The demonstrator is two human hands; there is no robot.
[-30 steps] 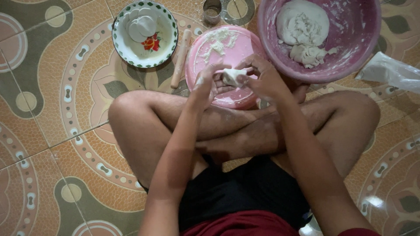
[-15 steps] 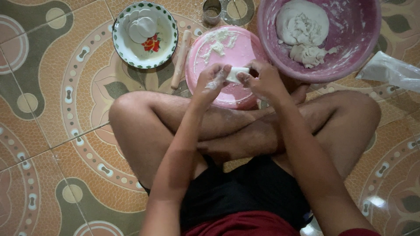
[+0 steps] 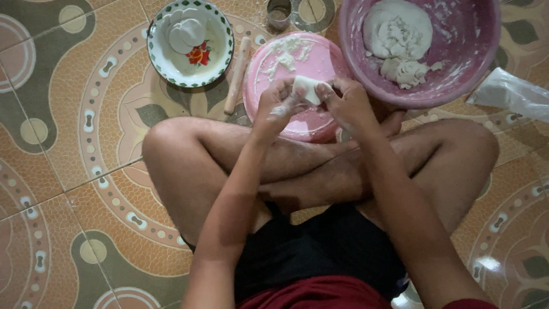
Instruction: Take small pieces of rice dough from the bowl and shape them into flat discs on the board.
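Head view, catalogued from the fingers outward.

Fingers: both sets pinched shut on one small piece of white dough (image 3: pixel 307 88), soft and folded, held between the left hand (image 3: pixel 274 103) and the right hand (image 3: pixel 346 103). Thumbs and fingertips press its edges; both hands are dusted with flour.

Position of dough piece: in the air, just above the rim of the pink upturned plate (image 3: pixel 286 74), not resting on it.

Pink plate: round, smooth, plastic by the look, smeared with flour and scraps of dough, on the floor touching the person's crossed shins.

Pink basin (image 3: pixel 474 51): large, round, walls streaked with white paste; holds a big lump of dough (image 3: pixel 397 37), torn and ragged on its near side.

Rolling stick (image 3: pixel 237 74): slim, pale wood, lying on the floor between the pink plate and the enamel dish.

Enamel dish (image 3: pixel 214 63): white with a green rim and red flower print; carries a few flat white dough rounds (image 3: pixel 186 31), overlapping.

Metal cup (image 3: pixel 279 14): small, at the top edge, beside a round lid.

Plastic bag (image 3: pixel 509 91): clear, crumpled, at the right.

Floor (image 3: pixel 68 149): glossy patterned tile, orange and olive.

Risks, as judged: the dough looks tacky, so it may cling to the fingertips and tear if pulled thin; an uneven pinch could leave the piece lopsided; a slip would drop it onto the plate or the bare floor, picking up grit.
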